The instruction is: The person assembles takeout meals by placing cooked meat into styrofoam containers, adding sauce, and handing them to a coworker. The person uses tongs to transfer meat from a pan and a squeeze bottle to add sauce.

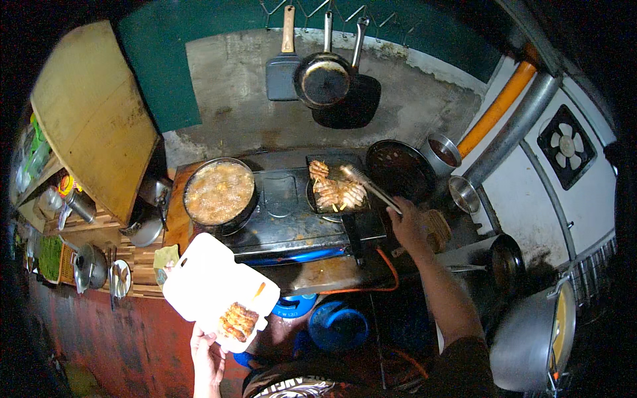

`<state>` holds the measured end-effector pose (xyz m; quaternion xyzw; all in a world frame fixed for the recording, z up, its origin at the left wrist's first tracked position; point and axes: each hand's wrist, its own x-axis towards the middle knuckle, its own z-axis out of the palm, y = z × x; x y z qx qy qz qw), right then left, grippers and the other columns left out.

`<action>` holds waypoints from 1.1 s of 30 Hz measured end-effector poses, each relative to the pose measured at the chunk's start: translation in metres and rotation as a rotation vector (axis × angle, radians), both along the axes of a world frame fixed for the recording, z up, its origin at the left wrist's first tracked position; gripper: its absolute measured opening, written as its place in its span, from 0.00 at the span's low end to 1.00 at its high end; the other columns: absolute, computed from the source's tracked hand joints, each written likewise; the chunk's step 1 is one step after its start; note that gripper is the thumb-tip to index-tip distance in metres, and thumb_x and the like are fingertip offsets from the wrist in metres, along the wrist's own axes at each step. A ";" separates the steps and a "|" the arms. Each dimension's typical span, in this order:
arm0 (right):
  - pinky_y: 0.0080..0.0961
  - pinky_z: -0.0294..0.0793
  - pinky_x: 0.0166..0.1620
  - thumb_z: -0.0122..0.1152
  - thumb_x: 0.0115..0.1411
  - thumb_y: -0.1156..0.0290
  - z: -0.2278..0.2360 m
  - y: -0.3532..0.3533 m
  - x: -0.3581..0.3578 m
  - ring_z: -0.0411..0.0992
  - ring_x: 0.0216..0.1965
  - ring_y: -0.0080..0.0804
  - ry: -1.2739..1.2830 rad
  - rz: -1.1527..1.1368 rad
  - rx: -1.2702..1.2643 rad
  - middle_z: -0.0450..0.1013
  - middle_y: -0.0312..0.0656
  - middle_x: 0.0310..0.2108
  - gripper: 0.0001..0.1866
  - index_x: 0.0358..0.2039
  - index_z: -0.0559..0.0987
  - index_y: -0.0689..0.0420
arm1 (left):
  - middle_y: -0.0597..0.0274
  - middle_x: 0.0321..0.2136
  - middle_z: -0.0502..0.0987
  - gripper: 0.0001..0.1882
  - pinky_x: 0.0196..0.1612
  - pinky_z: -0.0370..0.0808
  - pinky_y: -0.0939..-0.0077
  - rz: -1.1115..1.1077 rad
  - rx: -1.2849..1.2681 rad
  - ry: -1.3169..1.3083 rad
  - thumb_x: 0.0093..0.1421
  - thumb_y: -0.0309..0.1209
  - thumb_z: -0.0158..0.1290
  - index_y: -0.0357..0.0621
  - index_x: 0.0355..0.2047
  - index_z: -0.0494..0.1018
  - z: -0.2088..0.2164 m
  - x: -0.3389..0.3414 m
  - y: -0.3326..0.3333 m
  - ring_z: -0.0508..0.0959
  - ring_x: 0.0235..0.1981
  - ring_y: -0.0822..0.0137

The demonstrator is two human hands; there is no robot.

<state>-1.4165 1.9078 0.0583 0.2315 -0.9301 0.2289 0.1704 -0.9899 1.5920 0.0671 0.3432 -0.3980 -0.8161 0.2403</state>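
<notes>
My left hand [207, 353] grips the near edge of a white foam takeaway box [199, 273], held with its lid folded back in front of the stove. Browned meat pieces [237, 322] lie inside it, beside a small orange strip. In my right hand [407, 217] are metal tongs [377, 192], reaching left over a dark square pan [352, 235] on the right burner. Their tips are at sliced, partly browned meat [337, 191] in that pan; whether they pinch a piece I cannot tell. The box's glare washes out some detail.
A round pan of bubbling brown liquid [219, 190] sits on the stove's left burner. Right of the square pan are a dark round pan [398, 166] and a metal pot [441, 154]. Pans [323, 79] hang on the wall. An orange hose [393, 272] runs below the stove.
</notes>
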 end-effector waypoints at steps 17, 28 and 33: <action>0.38 0.71 0.47 0.56 0.66 0.49 -0.031 -0.003 0.006 0.73 0.43 0.42 -0.277 -0.202 -0.341 0.76 0.47 0.42 0.25 0.47 0.77 0.61 | 0.53 0.41 0.76 0.19 0.38 0.82 0.67 -0.013 0.130 0.106 0.55 0.22 0.49 0.35 0.48 0.68 -0.017 -0.002 0.000 0.80 0.37 0.62; 0.32 0.66 0.40 0.57 0.63 0.42 -0.047 0.007 0.020 0.66 0.34 0.30 -0.425 -0.208 -0.556 0.68 0.35 0.32 0.27 0.45 0.75 0.56 | 0.45 0.39 0.77 0.15 0.42 0.80 0.63 -0.036 0.270 0.170 0.52 0.18 0.46 0.24 0.41 0.70 -0.038 -0.007 -0.004 0.81 0.39 0.55; 0.20 0.61 0.28 0.60 0.63 0.48 -0.030 0.005 0.040 0.61 0.25 0.16 -0.786 -0.176 -0.934 0.65 0.29 0.27 0.21 0.41 0.77 0.54 | 0.47 0.39 0.78 0.15 0.44 0.79 0.67 -0.117 0.249 0.228 0.60 0.22 0.45 0.27 0.46 0.69 -0.019 -0.012 -0.007 0.80 0.38 0.59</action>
